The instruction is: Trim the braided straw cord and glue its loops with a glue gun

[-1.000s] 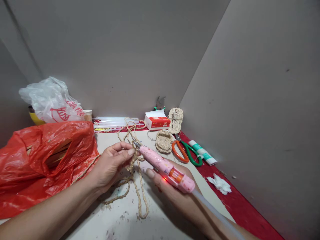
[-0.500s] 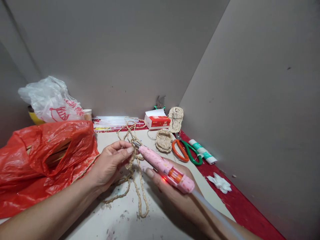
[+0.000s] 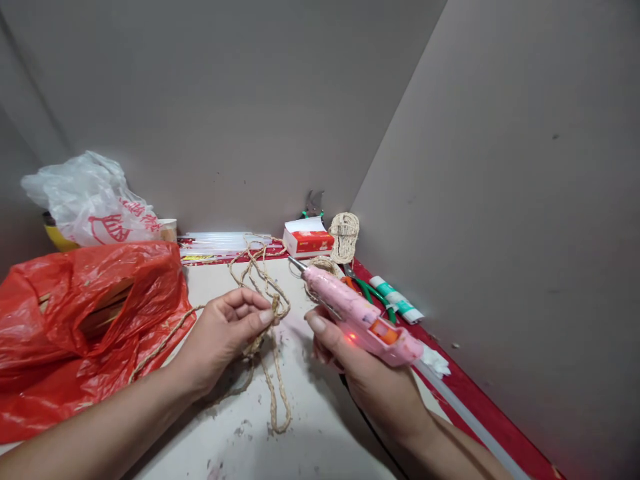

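Between the thumb and fingers of my left hand is pinched a straw-coloured braided rope, close to an end or fold. Its loops spread over the board beyond the hand and hang below it. My right hand is wrapped round a pink hot glue gun whose metal nozzle points up and left, apart from the rope. A red light glows on the gun's side, and a long clear glue stick sticks out of its back. Behind the gun, a coiled rope bundle is partly hidden.
At left lies a red plastic bag with a white plastic bag behind it. Along the back are clear glue sticks, a tissue box and another rope coil. Green-handled scissors and a green-white roll lie right.
My right hand has drawn the glue gun right and up, away from the rope, so its nozzle no longer meets the left fingers. My left hand keeps its pinch on the rope.
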The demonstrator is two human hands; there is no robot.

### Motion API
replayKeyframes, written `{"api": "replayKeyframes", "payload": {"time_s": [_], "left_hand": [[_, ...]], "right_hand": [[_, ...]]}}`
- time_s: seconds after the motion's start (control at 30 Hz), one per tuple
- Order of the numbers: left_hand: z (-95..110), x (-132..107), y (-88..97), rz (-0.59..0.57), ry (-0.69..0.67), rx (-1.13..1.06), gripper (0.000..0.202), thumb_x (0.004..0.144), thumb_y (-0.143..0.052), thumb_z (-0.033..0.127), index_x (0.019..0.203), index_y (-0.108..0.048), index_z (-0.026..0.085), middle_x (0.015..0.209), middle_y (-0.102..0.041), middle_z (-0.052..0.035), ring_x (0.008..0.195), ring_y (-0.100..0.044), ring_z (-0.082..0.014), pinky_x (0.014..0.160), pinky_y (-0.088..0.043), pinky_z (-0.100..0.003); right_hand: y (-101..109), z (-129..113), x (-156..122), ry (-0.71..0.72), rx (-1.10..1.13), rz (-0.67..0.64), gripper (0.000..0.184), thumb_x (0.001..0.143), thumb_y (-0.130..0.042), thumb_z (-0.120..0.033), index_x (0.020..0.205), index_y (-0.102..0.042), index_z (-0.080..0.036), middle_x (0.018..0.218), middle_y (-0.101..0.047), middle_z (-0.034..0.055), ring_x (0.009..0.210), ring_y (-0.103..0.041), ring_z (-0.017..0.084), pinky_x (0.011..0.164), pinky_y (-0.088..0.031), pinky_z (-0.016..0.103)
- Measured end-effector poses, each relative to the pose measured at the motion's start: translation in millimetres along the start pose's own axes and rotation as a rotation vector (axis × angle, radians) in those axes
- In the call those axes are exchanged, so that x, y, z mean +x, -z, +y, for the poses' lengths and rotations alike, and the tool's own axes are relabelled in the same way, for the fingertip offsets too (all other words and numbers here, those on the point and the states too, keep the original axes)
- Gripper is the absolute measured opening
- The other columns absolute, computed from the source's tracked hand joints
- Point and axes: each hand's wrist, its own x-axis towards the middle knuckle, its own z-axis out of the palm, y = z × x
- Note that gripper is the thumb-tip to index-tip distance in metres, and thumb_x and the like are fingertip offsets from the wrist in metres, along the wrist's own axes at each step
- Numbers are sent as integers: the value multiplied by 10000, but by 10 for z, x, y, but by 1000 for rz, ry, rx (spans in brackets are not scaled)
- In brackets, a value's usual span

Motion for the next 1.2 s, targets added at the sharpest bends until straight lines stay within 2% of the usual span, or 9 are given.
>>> {"api": "replayKeyframes", "payload": {"time_s": [0.07,0.23,0.37,0.47,0.57,0.73,0.93,1.07,1.2], "left_hand": [[-31,-28,-27,-27,-9,60,226,695,-759,282,821,-615,160,659,-593,13,562,-507,-78,529,-366,-177],[-91,-87,-71,-93,-30,168,190,734,-723,273,831,-596,170,703,-601,5,621,-511,-93,576,-385,-196],[-111,-115,-79,-115,-51,160,159,758,-699,248,840,-583,178,717,-586,15,630,-502,-87,589,-391,-198],[-106,-118,-76,-116,-39,153,164,749,-708,239,842,-586,180,702,-583,22,612,-490,-78,571,-380,-189],[-97,-109,-72,-140,24,144,180,732,-726,246,854,-615,174,708,-613,9,612,-507,-80,574,-382,-191],[-68,-117,-94,-254,100,76,106,730,-721,227,783,-665,155,728,-686,-33,674,-586,-114,634,-411,-211],[-30,-133,-118,-218,76,97,111,725,-721,232,771,-659,152,739,-703,-25,688,-602,-121,633,-411,-213],[-39,-117,-117,-196,83,93,135,726,-720,257,758,-640,153,757,-708,-29,719,-614,-132,675,-426,-230],[-60,-112,-120,-159,73,111,138,720,-728,259,757,-642,158,726,-695,-11,677,-605,-117,649,-424,-217]], "right_hand": [[-16,18,7,-3,54,-9,247,808,-614,-425,859,-648,-186,613,-505,-17,554,-446,122,509,-397,248],[-54,-31,20,-7,146,-72,263,786,-654,-367,980,-644,-191,763,-567,-6,632,-473,109,580,-430,243],[-49,-71,23,-2,125,-133,167,802,-628,-326,861,-654,-172,676,-497,-25,611,-432,103,564,-400,237],[-46,-66,23,-31,108,-129,154,807,-619,-332,850,-636,-184,636,-444,-38,576,-395,100,522,-360,231],[-48,-45,29,-73,136,-151,209,806,-614,-385,751,-591,-185,598,-445,-38,532,-383,96,480,-329,230],[-60,-29,39,-157,259,-227,350,795,-610,-432,599,-471,-178,501,-437,-52,464,-363,73,448,-296,212],[-87,9,54,-293,411,-208,353,710,-681,-483,667,-535,-165,490,-477,-46,442,-416,79,422,-293,206],[-89,32,67,-297,407,-161,371,709,-685,-511,710,-586,-154,545,-517,-26,459,-432,77,424,-291,204],[-85,45,73,-250,361,-229,311,724,-690,-461,709,-576,-173,504,-460,-48,456,-378,74,425,-272,201]]}}
